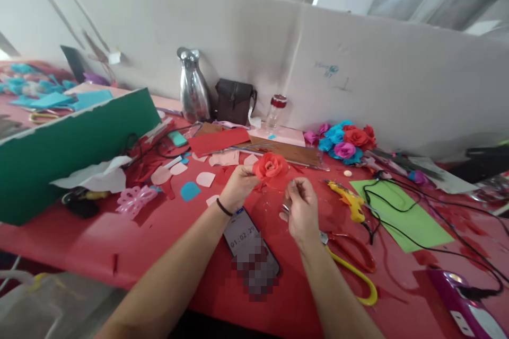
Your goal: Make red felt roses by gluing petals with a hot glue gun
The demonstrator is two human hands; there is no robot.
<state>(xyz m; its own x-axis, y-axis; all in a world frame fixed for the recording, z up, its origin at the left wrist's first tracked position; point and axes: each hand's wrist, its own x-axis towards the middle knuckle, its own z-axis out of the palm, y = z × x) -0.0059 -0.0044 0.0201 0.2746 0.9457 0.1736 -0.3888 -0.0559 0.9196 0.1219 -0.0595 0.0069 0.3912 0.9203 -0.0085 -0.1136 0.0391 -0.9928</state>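
The left hand (241, 186) pinches the edge of 1 red ruffled paper flower (271, 167) above the red-covered worktop (167, 238). The right hand (303, 206), just beside it, has its fingers pressed together around something too small to identify. Scissors with 1 red and 1 yellow handle (353, 262) lie near the right wrist.

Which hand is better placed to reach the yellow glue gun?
Probably the right hand: it is nearer the yellow glue gun, though seemingly gripping something small; the left hand holds the red flower.
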